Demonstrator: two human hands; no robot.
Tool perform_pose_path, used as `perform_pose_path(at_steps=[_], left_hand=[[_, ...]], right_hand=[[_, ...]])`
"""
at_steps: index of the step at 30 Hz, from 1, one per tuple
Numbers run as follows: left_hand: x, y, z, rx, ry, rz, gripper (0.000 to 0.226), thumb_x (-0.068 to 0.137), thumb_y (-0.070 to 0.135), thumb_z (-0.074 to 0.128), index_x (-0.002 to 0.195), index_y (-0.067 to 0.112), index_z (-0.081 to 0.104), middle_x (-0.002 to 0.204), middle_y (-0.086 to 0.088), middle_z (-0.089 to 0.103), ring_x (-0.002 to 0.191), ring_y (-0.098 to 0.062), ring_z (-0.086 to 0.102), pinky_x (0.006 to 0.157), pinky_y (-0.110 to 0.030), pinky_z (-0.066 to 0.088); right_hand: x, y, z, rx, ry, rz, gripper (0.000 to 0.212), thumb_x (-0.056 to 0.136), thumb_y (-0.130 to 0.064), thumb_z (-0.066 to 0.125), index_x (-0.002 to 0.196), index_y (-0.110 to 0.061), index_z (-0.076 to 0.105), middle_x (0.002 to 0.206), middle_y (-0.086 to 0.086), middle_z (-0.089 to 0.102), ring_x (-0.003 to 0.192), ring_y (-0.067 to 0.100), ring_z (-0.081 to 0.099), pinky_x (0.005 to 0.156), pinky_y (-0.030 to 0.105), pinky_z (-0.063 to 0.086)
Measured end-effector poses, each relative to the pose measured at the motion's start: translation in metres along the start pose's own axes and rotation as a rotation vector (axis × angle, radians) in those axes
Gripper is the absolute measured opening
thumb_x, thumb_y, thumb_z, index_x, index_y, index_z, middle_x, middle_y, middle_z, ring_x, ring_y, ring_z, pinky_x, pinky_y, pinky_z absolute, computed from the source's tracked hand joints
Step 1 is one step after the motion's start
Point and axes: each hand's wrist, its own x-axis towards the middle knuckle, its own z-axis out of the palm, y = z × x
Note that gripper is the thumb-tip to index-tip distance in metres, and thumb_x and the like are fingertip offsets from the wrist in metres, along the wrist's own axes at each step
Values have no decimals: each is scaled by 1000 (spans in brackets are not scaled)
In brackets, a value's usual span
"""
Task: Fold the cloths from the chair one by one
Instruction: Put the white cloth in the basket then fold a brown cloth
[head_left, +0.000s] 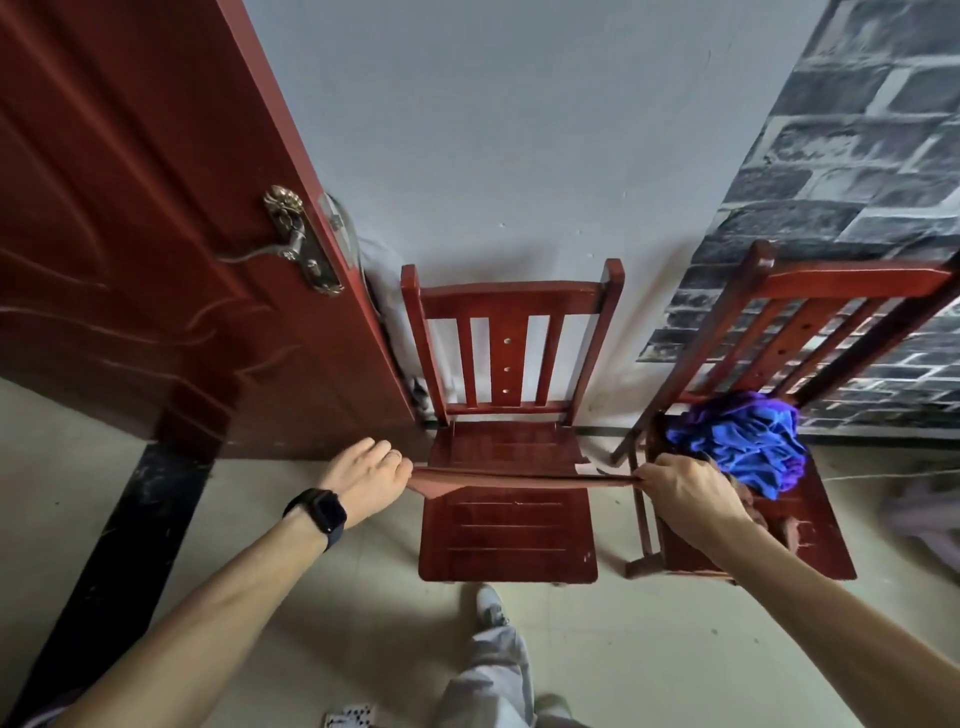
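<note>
Here left hand (366, 475) and right hand (685, 486) pinch the cloth (519, 480), apparently by its edges

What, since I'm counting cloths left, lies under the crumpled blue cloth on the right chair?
A brownish fabric edge peeks beneath the crumpled blue cloth, on the red wooden chair seat; anything more is covered.

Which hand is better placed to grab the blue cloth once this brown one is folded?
Right. The right hand grips the brown cloth just beside the blue cloth on the right chair; the left hand holds the other end, left of the middle chair.
</note>
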Motion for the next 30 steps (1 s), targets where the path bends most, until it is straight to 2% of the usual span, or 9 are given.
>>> perform_pose_path(at_steps=[3, 6, 8, 10, 15, 20, 24, 27, 30], left_hand=[[4, -1, 9, -18, -25, 23, 38, 70, -1, 38, 71, 11, 74, 57, -2, 62, 53, -20, 60, 52, -25, 48], [23, -8, 18, -54, -96, -30, 19, 69, 1, 55, 69, 12, 70, 58, -2, 62, 53, -21, 61, 53, -27, 48], [37, -16, 30, -151, -223, -107, 7, 77, 8, 69, 80, 14, 68, 72, -2, 67, 70, -22, 66, 64, -31, 49], [51, -24, 41, -180, -336, -194, 12, 95, 17, 55, 101, 17, 65, 96, -1, 70, 95, -22, 65, 80, -34, 47], [79, -38, 66, -145, -371, -251, 30, 95, 4, 38, 116, 14, 57, 116, -4, 64, 108, -26, 58, 85, -35, 43], [89, -40, 83, -163, -421, -254, 33, 95, 3, 35, 117, 14, 57, 117, -3, 63, 110, -25, 57, 88, -36, 40], [81, -25, 95, -211, -434, -280, 33, 93, 1, 35, 113, 13, 59, 114, -4, 65, 109, -27, 56, 88, -36, 40], [68, 0, 105, -249, -452, -283, 35, 92, 1, 38, 112, 14, 63, 113, -4, 65, 109, -28, 56, 91, -37, 41], [48, 35, 122, -312, -548, -281, 31, 93, 5, 45, 113, 18, 65, 116, -2, 63, 113, -26, 54, 91, -37, 40]], right_hand=[[5, -1, 6, -11, -38, -28, 20, 98, -20, 53, 111, -23, 68, 100, -5, 61, 98, 19, 61, 70, 32, 51], [24, -3, 3, -15, -28, 8, 18, 91, -12, 57, 103, -19, 69, 97, -1, 61, 98, 24, 62, 69, 34, 53], [41, -4, 0, -2, -29, 44, 21, 90, -10, 57, 104, -19, 70, 98, 2, 63, 98, 28, 63, 71, 35, 53], [60, -4, -2, 16, -36, 66, 26, 91, -9, 54, 108, -19, 71, 103, 3, 65, 102, 29, 62, 76, 37, 55], [98, -3, 3, 15, -39, 103, 29, 92, -8, 53, 107, -23, 74, 104, 2, 62, 107, 27, 60, 80, 38, 56], [115, 3, 17, 37, -41, 132, 25, 94, -11, 56, 108, -22, 73, 106, 2, 59, 107, 26, 55, 77, 39, 55], [112, 0, 41, 47, -52, 156, 23, 96, -17, 59, 114, -24, 70, 118, -2, 56, 112, 22, 47, 71, 35, 49], [99, -5, 70, 10, -86, 147, 24, 96, -19, 57, 117, -21, 68, 123, -1, 55, 115, 23, 47, 75, 35, 52], [84, -9, 110, -58, -180, 116, 30, 90, -26, 69, 120, -23, 66, 126, -5, 54, 116, 19, 47, 88, 30, 50]])
